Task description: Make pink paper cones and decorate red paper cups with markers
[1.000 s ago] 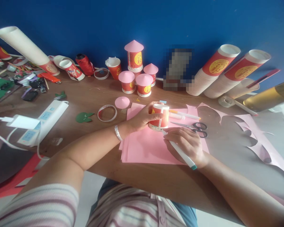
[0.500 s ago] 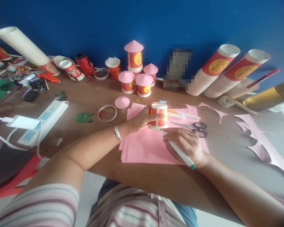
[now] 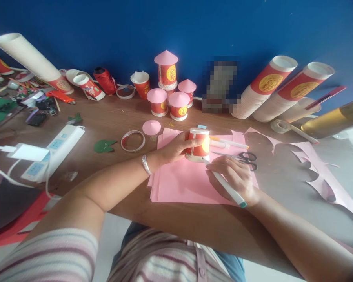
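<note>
My left hand (image 3: 178, 148) is closed around a red paper cup (image 3: 196, 147) with a gold emblem and a white band along its lower edge. In my right hand (image 3: 232, 174) is a white marker (image 3: 228, 188) with a green end; its tip is at the cup's white band, though I cannot tell whether it touches. Beneath both hands lies a stack of pink paper (image 3: 176, 188). Scissors (image 3: 247, 157) with dark handles and an orange-and-white marker (image 3: 232, 142) rest on the paper, just beyond my right hand.
Several red cups with pink cone tops (image 3: 179, 100) stand at the back, near a pink paper disc (image 3: 151, 127) and a tape ring (image 3: 133, 141). Tall cup stacks (image 3: 270, 84) lean against the blue wall. Pink offcuts (image 3: 326, 180) lie right; a power strip (image 3: 57, 149) lies left.
The cup has turned in my left hand, bringing more of its gold emblem to the right side into view. My right hand and the marker have shifted slightly right.
</note>
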Tool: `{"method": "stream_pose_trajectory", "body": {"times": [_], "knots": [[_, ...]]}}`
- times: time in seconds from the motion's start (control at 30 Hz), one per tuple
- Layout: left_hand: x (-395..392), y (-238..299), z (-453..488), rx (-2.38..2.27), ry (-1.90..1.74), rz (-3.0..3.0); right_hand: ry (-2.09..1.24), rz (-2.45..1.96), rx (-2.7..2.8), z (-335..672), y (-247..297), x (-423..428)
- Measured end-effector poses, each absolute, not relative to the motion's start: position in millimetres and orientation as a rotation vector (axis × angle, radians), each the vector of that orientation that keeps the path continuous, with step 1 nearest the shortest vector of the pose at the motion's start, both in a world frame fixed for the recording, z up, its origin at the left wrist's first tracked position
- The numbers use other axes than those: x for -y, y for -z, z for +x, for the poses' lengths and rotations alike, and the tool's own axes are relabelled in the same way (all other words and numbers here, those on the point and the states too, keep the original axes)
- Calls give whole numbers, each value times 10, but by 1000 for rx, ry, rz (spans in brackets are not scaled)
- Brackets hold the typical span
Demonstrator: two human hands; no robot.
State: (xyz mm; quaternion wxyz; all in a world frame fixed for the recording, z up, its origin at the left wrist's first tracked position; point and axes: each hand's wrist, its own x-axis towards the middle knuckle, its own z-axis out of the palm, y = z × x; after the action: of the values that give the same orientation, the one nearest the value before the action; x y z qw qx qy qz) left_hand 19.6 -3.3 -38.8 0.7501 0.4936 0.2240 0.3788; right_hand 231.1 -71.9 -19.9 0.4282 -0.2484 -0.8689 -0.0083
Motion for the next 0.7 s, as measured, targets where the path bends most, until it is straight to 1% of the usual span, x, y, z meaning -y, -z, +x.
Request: {"method": "stream_pose_trajectory", "body": {"times": [0.33, 0.7], "knots": [[38, 379, 179, -494, -805, 1106, 67, -655, 2186, 2313, 182, 730], [30, 371, 178, -475, -793, 1100, 11, -635, 2201, 2321, 215, 727]]}}
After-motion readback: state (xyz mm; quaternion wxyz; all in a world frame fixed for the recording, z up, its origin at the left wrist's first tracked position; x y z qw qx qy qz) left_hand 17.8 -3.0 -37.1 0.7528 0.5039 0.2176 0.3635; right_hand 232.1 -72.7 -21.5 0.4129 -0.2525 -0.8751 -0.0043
